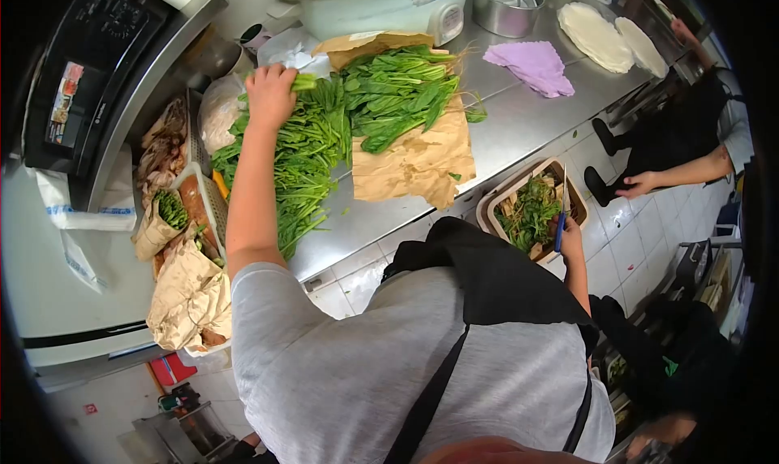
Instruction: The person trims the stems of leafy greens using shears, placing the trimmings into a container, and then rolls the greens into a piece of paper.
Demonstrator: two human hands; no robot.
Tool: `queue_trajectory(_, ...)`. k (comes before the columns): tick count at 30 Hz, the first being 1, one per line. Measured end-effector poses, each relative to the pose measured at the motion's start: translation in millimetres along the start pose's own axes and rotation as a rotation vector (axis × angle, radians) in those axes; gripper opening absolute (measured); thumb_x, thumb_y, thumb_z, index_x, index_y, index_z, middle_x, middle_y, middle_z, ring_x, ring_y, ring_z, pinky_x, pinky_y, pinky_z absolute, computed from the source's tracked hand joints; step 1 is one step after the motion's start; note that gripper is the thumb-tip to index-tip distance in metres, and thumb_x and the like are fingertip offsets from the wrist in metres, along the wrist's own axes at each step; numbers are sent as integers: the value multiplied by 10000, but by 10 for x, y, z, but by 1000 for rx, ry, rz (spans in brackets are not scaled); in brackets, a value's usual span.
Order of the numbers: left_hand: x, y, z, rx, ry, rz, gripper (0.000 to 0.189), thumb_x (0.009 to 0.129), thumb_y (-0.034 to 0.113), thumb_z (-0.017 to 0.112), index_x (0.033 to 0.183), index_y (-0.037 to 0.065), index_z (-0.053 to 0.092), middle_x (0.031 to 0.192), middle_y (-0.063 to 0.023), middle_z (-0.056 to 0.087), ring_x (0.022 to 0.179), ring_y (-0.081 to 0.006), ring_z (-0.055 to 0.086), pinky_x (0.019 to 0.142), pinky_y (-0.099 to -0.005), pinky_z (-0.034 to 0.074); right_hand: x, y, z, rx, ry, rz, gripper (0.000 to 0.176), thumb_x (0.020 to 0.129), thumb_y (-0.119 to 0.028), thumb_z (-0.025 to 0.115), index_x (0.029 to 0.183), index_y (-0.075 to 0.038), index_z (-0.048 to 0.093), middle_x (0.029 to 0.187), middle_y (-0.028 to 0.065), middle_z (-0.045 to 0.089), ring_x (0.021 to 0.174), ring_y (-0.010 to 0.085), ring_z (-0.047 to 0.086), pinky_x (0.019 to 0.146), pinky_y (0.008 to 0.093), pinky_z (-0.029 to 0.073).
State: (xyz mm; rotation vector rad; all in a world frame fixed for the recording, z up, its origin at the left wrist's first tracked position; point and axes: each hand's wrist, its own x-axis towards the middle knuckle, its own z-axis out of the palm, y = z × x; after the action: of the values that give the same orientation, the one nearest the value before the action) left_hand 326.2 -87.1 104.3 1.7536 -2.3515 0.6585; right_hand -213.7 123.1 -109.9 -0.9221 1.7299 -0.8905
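Observation:
My left hand is closed on some leafy greens at the back of a large pile of greens, with pale green stems showing beside its fingers. The pile lies on the steel counter. To its right, more leafy greens with roots rest on brown paper. My right hand, low on the right, is wrapped round the blue handle of a knife. Its narrow blade points up, over a tub of green and yellowish trimmings.
A pale plastic basin, steel pot, purple cloth and pale round sheets stand or lie along the counter. Crates with paper-wrapped produce are at left. Another person's hand is at right.

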Motion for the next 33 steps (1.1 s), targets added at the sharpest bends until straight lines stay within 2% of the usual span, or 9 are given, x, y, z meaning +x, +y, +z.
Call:
queue_trajectory(3, -202, -140, 481, -7, -367, -61, 568, 676, 505, 561, 1134, 177, 487, 1158, -101, 480, 1140, -284, 354, 954, -492, 166, 25, -57, 110, -12, -17, 9, 213, 743, -96, 585, 913, 11, 512, 719, 10, 530, 583, 86, 484, 524, 210, 390)
queue_trajectory(9, -40, -25, 502, -341, -551, -280, 666, 718, 616, 424, 1184, 140, 446, 1238, -120, 412, 1187, -302, 310, 977, -530, 83, 135, 228, 175, -109, 32, -69, 210, 702, -114, 602, 859, 1, 524, 670, 21, 524, 571, 99, 485, 529, 235, 402)
queue_trajectory(12, 192, 118, 307, -265, -432, -322, 604, 754, 578, 410, 1159, 135, 473, 1219, -130, 425, 1174, -303, 328, 977, -532, 82, 44, 219, 169, -98, 55, -47, 204, 688, -97, 600, 853, -4, 526, 674, 19, 528, 580, 93, 487, 538, 232, 405)
queue_trajectory(13, 248, 230, 305, -221, -190, -258, 501, 768, 510, 449, 1069, 121, 544, 1137, -133, 494, 1118, -303, 389, 953, -506, 187, 10, 218, 175, -81, 86, -39, 201, 682, -135, 604, 829, -12, 543, 653, 26, 532, 583, 100, 490, 550, 247, 407)
queue_trajectory(18, 784, 1173, 589, -673, 46, 13, 350, 743, 400, 538, 910, 102, 616, 949, -119, 582, 959, -286, 494, 805, -457, 345, -68, 274, 188, -39, 130, -40, 173, 679, -164, 592, 763, -19, 549, 604, 27, 526, 547, 113, 484, 530, 269, 406)
queue_trajectory(22, 895, 2094, 639, -381, -166, 10, 331, 715, 375, 578, 917, 116, 619, 966, -109, 563, 959, -273, 483, 813, -414, 344, -228, 0, 242, -90, 147, -28, 143, 671, -155, 565, 711, -28, 513, 585, 29, 509, 529, 113, 470, 500, 263, 389)
queue_trajectory(27, 873, 2266, 817, -185, -370, 18, 387, 714, 331, 589, 1024, 100, 568, 1001, -103, 558, 1007, -270, 466, 828, -417, 329, -261, 187, 176, -138, 131, -15, 227, 690, -158, 619, 831, 4, 546, 659, 37, 541, 595, 104, 502, 552, 250, 418)
queue_trajectory(32, 875, 2099, 702, -807, 36, -63, 199, 784, 124, 500, 935, -6, 505, 842, -182, 579, 715, -338, 559, 633, -399, 426, -386, 198, 71, -249, 136, -8, 250, 701, -203, 614, 821, 10, 562, 662, 59, 559, 584, 116, 508, 542, 258, 421)
queue_trajectory(33, 855, 2225, 451, -1031, -109, -96, 204, 792, 129, 497, 940, -11, 500, 826, -195, 573, 737, -348, 557, 644, -395, 429, -429, 140, 70, -166, 137, 17, 267, 685, -248, 615, 770, -3, 554, 633, 63, 546, 582, 135, 510, 542, 285, 421)
